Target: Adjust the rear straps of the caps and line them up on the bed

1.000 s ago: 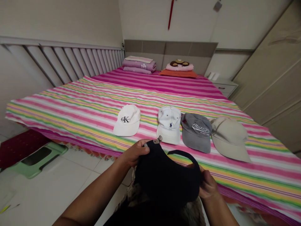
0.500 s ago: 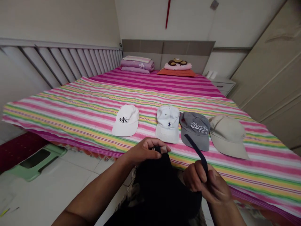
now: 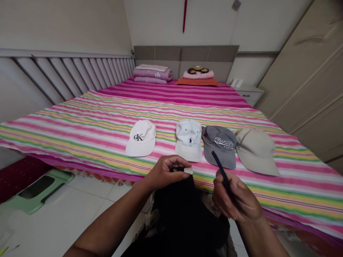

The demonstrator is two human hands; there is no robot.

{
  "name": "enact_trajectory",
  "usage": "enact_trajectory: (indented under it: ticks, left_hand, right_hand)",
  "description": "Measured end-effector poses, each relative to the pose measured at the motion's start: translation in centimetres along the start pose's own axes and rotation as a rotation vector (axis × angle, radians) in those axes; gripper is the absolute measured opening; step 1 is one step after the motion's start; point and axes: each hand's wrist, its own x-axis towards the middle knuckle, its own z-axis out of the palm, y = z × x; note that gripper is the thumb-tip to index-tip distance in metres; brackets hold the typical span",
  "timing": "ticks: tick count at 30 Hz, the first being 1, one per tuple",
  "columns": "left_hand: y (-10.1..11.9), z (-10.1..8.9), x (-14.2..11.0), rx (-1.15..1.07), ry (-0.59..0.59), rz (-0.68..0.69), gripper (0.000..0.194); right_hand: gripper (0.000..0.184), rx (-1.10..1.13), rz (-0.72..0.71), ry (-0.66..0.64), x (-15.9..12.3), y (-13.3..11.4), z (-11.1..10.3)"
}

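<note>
Head view: right hand [image 3: 237,198] holds strap [image 3: 219,165] straighter than before

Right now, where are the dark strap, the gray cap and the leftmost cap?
Dark strap [image 3: 220,167]: head view, on its raised length.
Gray cap [image 3: 221,142]: head view, on its front lettering.
Leftmost cap [image 3: 142,137]: head view, on its crown.
</note>
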Motion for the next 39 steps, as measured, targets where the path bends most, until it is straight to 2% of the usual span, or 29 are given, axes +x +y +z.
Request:
enact_trajectory:
  ticks: [2, 5, 7, 10, 16, 21, 25, 28, 33, 36, 39]
  left_hand:
    - [0.1, 0.0, -0.1, 0.113, 0.043, 0.044, 0.025]
    - [0.3, -0.2, -0.3, 0.312, 0.068, 0.181, 0.023]
    - [0.5, -0.4, -0.4, 0.411, 0.039, 0.269, 0.027]
    - [1.0, -0.6, -0.7, 0.491, -0.017, 0.32, 0.036]
    - [1.8, -0.1, -1.3, 0.624, -0.024, 0.456, 0.028]
    - [1.4, -0.4, -1.5, 0.689, 0.005, 0.477, 0.027]
    - [0.8, -0.5, -1.7, 0.749, 0.013, 0.48, 0.03]
    - [0.6, 0.0, -1.7, 0.716, 0.045, 0.45, 0.029]
    - [0.5, 0.6, -1.5, 0.745, 0.106, 0.438, 0.021]
    - [0.5, 0.5, -1.5, 0.826, 0.073, 0.48, 0.02]
    - [0.4, 0.4, -1.7, 0.868, 0.02, 0.519, 0.027]
  right_hand:
    - [0.025, -0.007, -0.009, 0.042, 0.2, -0.1, 0.3]
    - [0.025, -0.019, -0.021, 0.103, 0.5, -0.5, 0.9]
    - [0.022, -0.018, -0.015, 0.126, 0.7, -0.7, 1.2]
    - [0.018, 0.006, -0.012, 0.138, 1.0, -0.8, 1.4]
    - [0.016, -0.036, 0.057, 0.163, 1.4, -0.4, 1.6]
    - [0.023, -0.117, 0.126, 0.147, 1.5, 0.0, 1.7]
    - [0.023, -0.187, 0.107, 0.169, 1.9, 0.3, 2.0]
    - [0.025, -0.311, 0.092, 0.172, 2.3, 0.6, 2.6]
    - [0.025, -0.475, 0.081, 0.216, 2.6, 0.5, 3.5]
    - [0.025, -0.515, 0.092, 0.238, 2.6, 0.3, 3.6]
    - [0.026, -0.479, 0.118, 0.213, 2.7, 0.5, 3.3]
